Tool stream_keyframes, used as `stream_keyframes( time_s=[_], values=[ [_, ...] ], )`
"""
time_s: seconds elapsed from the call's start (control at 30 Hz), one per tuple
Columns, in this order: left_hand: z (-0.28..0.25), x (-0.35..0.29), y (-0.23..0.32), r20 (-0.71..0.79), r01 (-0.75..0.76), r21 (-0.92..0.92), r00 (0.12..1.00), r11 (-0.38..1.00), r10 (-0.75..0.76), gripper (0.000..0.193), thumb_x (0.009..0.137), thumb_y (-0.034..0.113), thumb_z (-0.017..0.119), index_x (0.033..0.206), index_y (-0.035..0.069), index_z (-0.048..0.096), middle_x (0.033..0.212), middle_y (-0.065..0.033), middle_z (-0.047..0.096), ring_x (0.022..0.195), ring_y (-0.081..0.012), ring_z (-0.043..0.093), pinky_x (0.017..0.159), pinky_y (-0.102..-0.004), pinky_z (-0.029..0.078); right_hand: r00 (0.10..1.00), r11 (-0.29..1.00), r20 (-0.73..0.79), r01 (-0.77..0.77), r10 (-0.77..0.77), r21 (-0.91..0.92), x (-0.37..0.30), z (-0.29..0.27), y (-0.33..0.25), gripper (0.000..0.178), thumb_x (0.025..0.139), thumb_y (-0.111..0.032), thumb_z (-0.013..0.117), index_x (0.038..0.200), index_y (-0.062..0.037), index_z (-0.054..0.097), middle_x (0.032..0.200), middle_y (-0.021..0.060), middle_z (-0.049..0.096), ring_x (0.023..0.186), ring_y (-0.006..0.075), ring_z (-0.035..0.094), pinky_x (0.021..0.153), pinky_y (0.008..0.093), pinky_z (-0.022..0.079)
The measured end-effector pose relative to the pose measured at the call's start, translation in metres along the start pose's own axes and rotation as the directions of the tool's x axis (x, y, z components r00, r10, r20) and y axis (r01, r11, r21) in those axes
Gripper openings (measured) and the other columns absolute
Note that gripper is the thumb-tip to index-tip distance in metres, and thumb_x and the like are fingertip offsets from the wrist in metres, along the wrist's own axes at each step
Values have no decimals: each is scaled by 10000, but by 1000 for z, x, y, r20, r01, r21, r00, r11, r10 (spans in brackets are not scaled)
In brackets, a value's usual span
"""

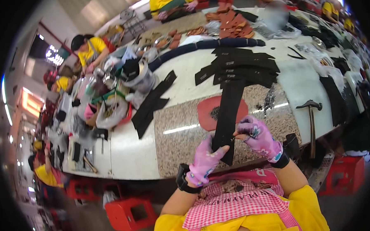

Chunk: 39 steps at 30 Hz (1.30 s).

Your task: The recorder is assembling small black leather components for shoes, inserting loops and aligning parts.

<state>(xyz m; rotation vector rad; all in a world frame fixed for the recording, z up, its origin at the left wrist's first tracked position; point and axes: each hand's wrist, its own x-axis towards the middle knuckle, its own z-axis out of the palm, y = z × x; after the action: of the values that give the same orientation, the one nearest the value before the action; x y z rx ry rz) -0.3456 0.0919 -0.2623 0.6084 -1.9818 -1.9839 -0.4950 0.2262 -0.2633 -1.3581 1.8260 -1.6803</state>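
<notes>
My left hand (203, 161), in a pink floral fingerless glove, grips the lower end of a long black strip (227, 121), thumb on top. Beside the strip's right edge, my right hand (258, 137), gloved alike, has its fingertips pinched together. A tiny thing seems to show at them, too small to name. The strip lies across a red pad (202, 114) bearing a heap of small dark pieces (214, 113). Under the pad is a speckled stone slab (175, 148). Beyond my hands, a stack of black pieces (245, 64) with pale printing overlaps the strip's far end.
A hammer (312, 121) lies at the right on a pale sheet. More black pieces (152, 101) lie left of the slab, near bags and a bucket (143, 78). A dark blue padded roll (200, 45) crosses the table. Red stools (131, 214) stand below; other people work around.
</notes>
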Motion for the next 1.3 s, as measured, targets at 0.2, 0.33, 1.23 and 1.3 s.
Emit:
stream_keyframes(
  time_s=[0.2,0.33,1.23,1.3],
  values=[
    [0,-10,-7,-21,-11,52,1000,999,12,334,816,121,676,1084,-39,559,917,-108,646,832,-137,607,738,-295,491,992,974,102,92,-73,-207,2,15,-2,196,730,-11,724,901,-49,639,875,106,560,771,242,628,636,317,498],
    [-1,-13,-15,-6,-50,172,999,984,52,301,819,154,678,1043,-21,578,896,-158,648,797,-204,639,692,-319,493,984,934,153,139,-93,-328,1,16,-10,217,711,-27,746,898,-56,639,886,112,559,766,267,615,641,324,495],
    [11,-28,-48,185,-360,617,931,700,316,239,752,27,594,991,23,589,1101,-159,553,1090,-358,496,928,-432,427,788,501,526,330,320,-800,-12,40,29,248,784,-288,588,879,-59,583,897,133,549,857,306,579,646,451,476],
    [7,-22,-64,213,-357,622,933,696,289,336,724,44,598,1059,27,585,1147,-154,538,1131,-367,464,946,-449,421,757,481,533,331,379,-812,-14,33,37,267,788,-309,589,869,-56,577,946,131,570,876,297,587,652,449,482]
  ],
)
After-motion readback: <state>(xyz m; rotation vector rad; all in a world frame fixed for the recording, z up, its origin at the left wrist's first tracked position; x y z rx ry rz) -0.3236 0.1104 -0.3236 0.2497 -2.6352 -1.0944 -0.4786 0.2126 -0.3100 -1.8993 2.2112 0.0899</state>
